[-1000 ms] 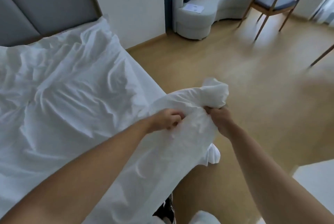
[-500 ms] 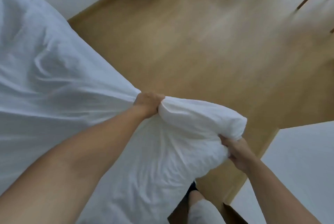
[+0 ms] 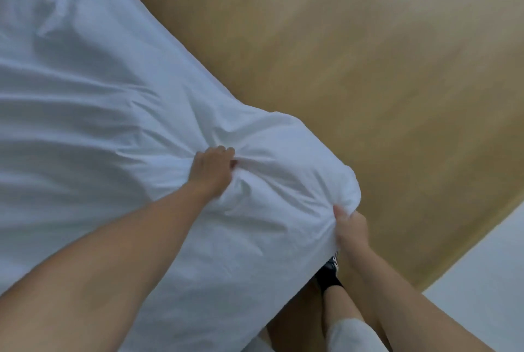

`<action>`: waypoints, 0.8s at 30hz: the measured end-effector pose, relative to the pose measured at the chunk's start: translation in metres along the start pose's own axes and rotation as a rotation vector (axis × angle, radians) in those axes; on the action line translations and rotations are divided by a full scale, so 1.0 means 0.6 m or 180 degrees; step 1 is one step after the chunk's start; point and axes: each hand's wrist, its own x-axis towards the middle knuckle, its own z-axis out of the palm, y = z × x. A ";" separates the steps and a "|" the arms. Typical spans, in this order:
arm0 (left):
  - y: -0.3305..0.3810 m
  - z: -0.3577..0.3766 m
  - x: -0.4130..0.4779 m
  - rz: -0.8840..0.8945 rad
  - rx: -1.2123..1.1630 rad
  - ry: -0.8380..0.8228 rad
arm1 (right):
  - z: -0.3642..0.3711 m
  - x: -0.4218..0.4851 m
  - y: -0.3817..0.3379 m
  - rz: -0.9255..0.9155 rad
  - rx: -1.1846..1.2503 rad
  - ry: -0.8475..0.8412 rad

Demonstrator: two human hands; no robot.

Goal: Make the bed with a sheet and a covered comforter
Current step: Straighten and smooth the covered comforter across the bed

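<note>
Tan wooden floor [image 3: 368, 68] meets a white wall [image 3: 482, 295] at lower right; a black-clad foot [image 3: 329, 278] stands there.

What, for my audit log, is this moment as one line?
left hand: grips white puffy comforter top | right hand: grips its corner edge

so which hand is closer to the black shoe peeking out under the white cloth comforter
Right. The right hand grips the white comforter's edge just above the black shoe; the left hand bunches fabric farther up and left.
</note>
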 end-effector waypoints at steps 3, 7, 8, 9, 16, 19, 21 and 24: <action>0.027 -0.006 0.011 0.0561 -0.0073 0.1230 | -0.003 0.007 0.050 0.0006 -0.0111 0.0700; 0.013 0.018 -0.032 0.0366 -0.0144 0.2132 | 0.012 0.013 0.109 0.0547 -0.0163 0.0992; -0.023 0.018 -0.046 -0.0246 -0.0208 0.2120 | 0.012 0.012 0.109 0.0623 -0.0309 0.1020; -0.067 0.018 -0.060 -0.1017 -0.0440 0.1942 | 0.013 0.008 0.101 0.0620 -0.0497 0.1077; -0.182 0.104 -0.090 -0.2152 -0.2377 0.0486 | 0.183 -0.055 -0.144 -0.2724 -0.1481 0.0673; -0.218 0.124 -0.096 -0.1694 -0.2455 0.0328 | 0.318 -0.037 -0.245 -0.3084 -0.2792 0.0177; -0.271 0.101 -0.098 -0.1086 -0.2267 0.1115 | 0.373 -0.023 -0.273 -0.2615 -0.3188 -0.0058; -0.326 0.013 -0.053 -0.0246 -0.1024 0.1916 | 0.391 -0.025 -0.254 -0.2657 -0.3436 -0.0042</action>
